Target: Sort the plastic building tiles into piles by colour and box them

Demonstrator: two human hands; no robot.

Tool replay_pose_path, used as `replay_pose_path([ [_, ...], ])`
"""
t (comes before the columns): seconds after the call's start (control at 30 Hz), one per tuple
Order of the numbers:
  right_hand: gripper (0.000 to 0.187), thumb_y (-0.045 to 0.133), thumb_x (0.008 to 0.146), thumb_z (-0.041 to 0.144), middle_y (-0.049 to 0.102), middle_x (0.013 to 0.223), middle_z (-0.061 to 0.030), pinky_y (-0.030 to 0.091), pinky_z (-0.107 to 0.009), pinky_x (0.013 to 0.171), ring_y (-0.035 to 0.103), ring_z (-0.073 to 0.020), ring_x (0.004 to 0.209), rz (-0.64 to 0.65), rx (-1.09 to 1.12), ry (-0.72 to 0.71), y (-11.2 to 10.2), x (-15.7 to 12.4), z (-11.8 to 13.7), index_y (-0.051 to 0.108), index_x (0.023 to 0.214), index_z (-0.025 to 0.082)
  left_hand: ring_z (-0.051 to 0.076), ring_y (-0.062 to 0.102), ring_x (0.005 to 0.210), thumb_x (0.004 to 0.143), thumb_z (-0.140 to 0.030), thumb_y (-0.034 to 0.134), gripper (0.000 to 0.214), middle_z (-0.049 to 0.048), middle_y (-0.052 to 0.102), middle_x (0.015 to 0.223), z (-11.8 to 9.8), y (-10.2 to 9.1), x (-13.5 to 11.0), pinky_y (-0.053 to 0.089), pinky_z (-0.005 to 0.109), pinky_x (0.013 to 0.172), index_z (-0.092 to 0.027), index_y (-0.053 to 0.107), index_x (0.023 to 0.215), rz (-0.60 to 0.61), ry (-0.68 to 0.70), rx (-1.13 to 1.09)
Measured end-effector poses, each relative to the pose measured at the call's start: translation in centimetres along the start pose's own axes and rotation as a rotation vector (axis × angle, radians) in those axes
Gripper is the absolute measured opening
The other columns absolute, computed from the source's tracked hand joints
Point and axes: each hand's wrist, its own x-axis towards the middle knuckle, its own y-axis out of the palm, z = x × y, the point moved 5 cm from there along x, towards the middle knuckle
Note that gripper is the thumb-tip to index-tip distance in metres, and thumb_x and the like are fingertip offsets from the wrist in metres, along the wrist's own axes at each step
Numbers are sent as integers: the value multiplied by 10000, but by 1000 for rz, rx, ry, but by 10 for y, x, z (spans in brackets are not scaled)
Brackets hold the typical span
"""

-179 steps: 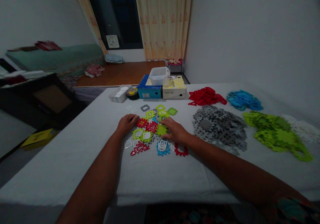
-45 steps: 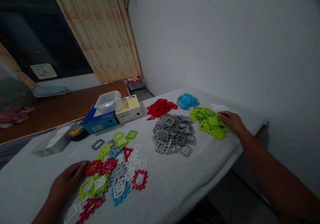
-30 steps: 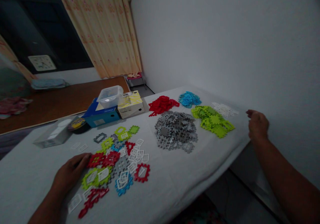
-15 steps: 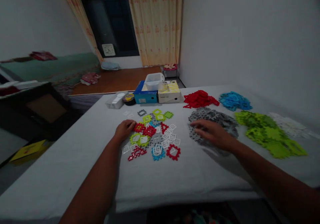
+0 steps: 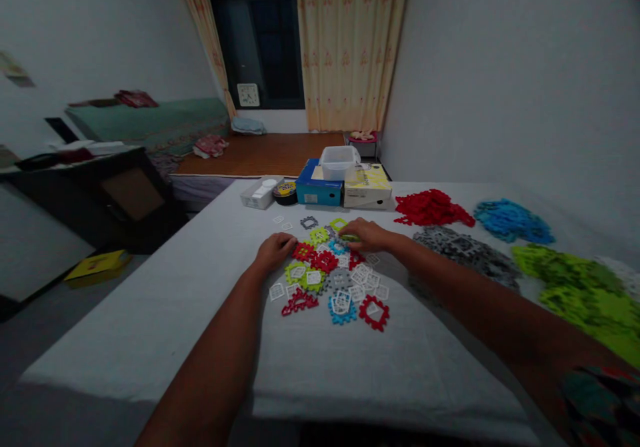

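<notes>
A cluster of flat interlocking puzzle tiles (image 5: 333, 274) in red, green, blue, grey and white lies on the white-covered table (image 5: 200, 300). My left hand (image 5: 274, 250) rests on the table at the cluster's left edge, fingers curled against a red tile (image 5: 303, 252). My right hand (image 5: 367, 234) lies over the far side of the cluster, fingers stretched toward a green tile (image 5: 350, 237); I cannot see whether anything is under them.
Sorted piles lie to the right: red (image 5: 430, 207), blue (image 5: 513, 210), grey (image 5: 467, 250), green (image 5: 585, 287). A blue box (image 5: 315, 190), a yellow-white box (image 5: 367, 186) and a clear tub (image 5: 337, 162) stand at the table's far edge. A dark cabinet (image 5: 100, 194) stands left.
My right hand reached to the far right past the green pile, then swept back over the grey pile to the far side of the mixed cluster. The left hand stayed put.
</notes>
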Motion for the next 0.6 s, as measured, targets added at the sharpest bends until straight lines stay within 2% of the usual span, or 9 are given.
replay_pose_path([
  [0.1,369,643,821,294,686,1169,-83,467,-326,879,617,-241,1045,62,22,31,-12,-7,-13,678,1181,225,213,638,806,840,-472,479,383,48,732,784,0,1,1,472,290,726,-201,739,767,16,28,8],
  [0.2,394,714,758,324,690,1163,-77,476,-338,868,610,-264,1068,85,2,17,-18,-7,-9,702,1145,251,216,635,799,866,-475,440,421,60,729,813,-2,1,1,460,306,731,-193,734,761,33,72,39],
  [0.43,591,713,783,287,623,1318,-109,449,-413,956,549,-311,1215,98,-65,-46,4,12,15,574,1356,246,231,642,866,869,-479,441,425,64,750,884,-3,0,-1,466,315,780,-192,751,816,46,52,24],
  [0.5,635,734,772,292,605,1326,-122,444,-401,965,544,-302,1221,71,-57,-57,8,12,16,549,1375,224,229,650,875,870,-479,441,428,67,755,904,-2,1,0,470,312,793,-190,755,841,46,54,24],
  [0.6,627,779,732,265,597,1281,-130,453,-353,936,565,-269,1167,-41,-35,-75,3,8,20,581,1322,186,233,660,887,877,-498,430,449,75,756,946,3,2,2,477,315,811,-191,757,877,31,43,46],
])
